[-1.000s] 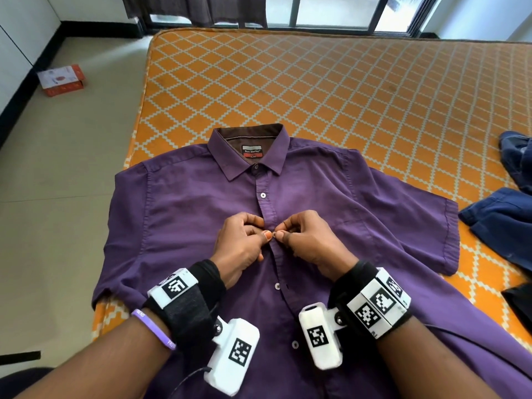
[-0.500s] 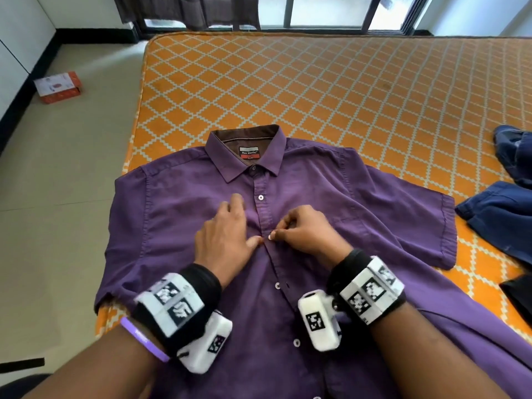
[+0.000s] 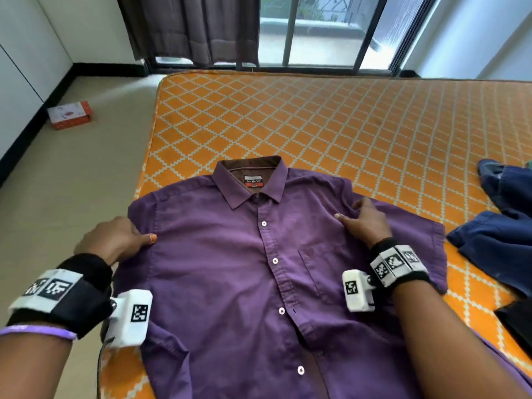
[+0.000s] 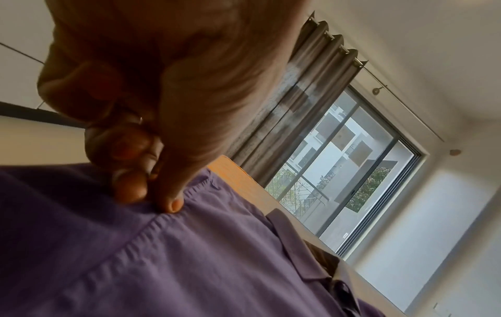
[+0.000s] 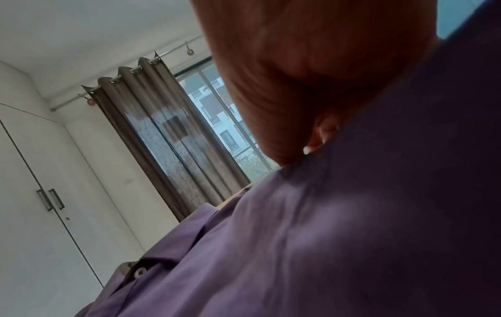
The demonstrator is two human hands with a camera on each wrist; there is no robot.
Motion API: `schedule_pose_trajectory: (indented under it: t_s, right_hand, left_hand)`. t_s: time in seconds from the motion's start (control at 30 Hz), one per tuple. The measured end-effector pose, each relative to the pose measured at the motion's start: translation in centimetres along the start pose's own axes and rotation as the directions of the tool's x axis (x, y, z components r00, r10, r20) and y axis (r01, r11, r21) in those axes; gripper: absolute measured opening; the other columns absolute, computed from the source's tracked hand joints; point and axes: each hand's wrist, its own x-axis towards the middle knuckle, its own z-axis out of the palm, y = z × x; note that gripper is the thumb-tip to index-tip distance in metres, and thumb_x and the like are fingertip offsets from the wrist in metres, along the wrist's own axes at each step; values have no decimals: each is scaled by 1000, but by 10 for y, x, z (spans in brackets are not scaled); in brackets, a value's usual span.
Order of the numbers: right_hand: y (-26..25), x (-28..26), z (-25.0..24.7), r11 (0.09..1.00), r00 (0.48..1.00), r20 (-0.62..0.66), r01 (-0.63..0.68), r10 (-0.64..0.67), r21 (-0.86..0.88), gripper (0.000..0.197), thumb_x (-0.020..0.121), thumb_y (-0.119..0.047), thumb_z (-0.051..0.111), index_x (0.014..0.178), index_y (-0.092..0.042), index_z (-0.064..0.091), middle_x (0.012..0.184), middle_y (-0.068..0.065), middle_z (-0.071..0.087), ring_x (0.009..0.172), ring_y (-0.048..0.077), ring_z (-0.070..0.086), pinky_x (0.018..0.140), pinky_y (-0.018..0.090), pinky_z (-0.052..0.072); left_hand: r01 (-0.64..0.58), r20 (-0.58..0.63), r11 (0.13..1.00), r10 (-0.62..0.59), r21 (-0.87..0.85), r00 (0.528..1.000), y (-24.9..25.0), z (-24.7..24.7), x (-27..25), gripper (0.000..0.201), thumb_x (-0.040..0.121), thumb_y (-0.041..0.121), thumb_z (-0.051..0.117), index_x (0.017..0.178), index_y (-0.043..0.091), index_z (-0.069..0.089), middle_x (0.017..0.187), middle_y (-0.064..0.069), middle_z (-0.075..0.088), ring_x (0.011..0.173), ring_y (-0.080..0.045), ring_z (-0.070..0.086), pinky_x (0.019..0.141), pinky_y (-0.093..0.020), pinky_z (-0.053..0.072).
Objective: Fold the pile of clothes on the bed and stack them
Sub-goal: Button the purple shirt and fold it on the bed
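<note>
A purple shirt (image 3: 230, 269) lies front up, buttoned, on the near left part of the bed (image 3: 345, 125), collar toward the far side. The left hand (image 3: 115, 240) pinches the shirt at its left shoulder seam between thumb and curled fingers. The right hand (image 3: 364, 223) pinches the cloth at the right shoulder. Blue clothes (image 3: 495, 243) lie on the right. Farther left, a box (image 3: 70, 114) sits on the floor.

A purple short-sleeved shirt (image 3: 230, 269) lies face up and spread flat on the orange diamond-patterned bed (image 3: 331, 125), near its left edge, collar toward the window, placket buttoned, chest pocket showing. Crumpled dark blue clothes (image 3: 501, 226) lie well off to its right, unfolded, near the bed's right side
</note>
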Motion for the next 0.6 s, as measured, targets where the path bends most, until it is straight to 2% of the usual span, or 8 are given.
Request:
schedule_pose_trajectory:
  t_s: [0.07,0.13,0.2,0.27,0.37,0.47,0.53,0.6]
  right_hand:
    - [-13,8,-7,999,999,33,-12,13,-29,25,85,-37,76,84,-16,62,93,9,68,99,31,65,78,32,45]
    - [-21,19,-11,999,996,79,-32,30,18,31,87,-26,75,61,-14,64,63,4,67,73,23,68,65,26,47]
    - [-29,25,-15,981,994,94,-69,53,181,34,93,-12,66,59,-8,62,45,4,60,40,14,60,42,20,44]
    - [-37,32,-16,923,997,57,-75,58,378,23,97,-4,55,75,-2,56,51,14,59,30,12,54,31,19,41]
    - [-51,50,-13,815,998,-68,23,20,580,14,100,-6,51,93,-14,44,72,23,63,45,24,64,42,32,55]
    - [-65,52,-14,776,991,-96,129,-89,617,21,97,-11,58,106,-23,43,93,15,64,67,22,63,61,41,59]
    - [-70,38,-10,755,980,-27,170,-197,634,40,93,-17,69,121,-24,41,110,5,61,84,15,62,66,33,56]
    - [-69,10,-8,787,961,-3,229,-277,573,51,86,-23,78,126,-25,48,115,-2,62,97,10,63,77,29,54]
  left_hand:
    - [-34,38,998,36,-43,999,5,-1,1,41,90,41,71,62,11,70,56,-1,70,67,-24,67,62,-30,44]
    - [-26,11,997,26,-68,1000,10,-3,-2,37,91,32,69,61,10,71,52,2,69,66,-24,68,67,-31,51]
    - [-21,-66,992,13,-122,998,12,-3,-3,31,88,28,64,65,8,72,57,-3,70,71,-28,68,72,-35,53]
    - [-12,-132,979,-16,-206,991,18,-3,-8,34,88,28,56,65,8,71,54,-1,69,71,-26,67,71,-34,52]
    - [-86,-327,944,-24,-318,945,27,-4,-11,37,87,40,45,82,11,68,69,-6,73,86,-36,69,78,-43,55]
    - [-183,-410,909,15,-374,912,39,-6,-9,18,95,36,52,102,19,49,96,-18,71,90,-45,66,83,-50,54]
    - [-229,-377,894,75,-384,923,50,-8,-19,21,92,41,53,102,28,39,99,-15,72,83,-43,68,81,-50,55]
    - [-290,-397,902,151,-318,905,64,-8,-36,28,93,41,56,109,23,43,105,-13,69,93,-43,66,80,-47,53]
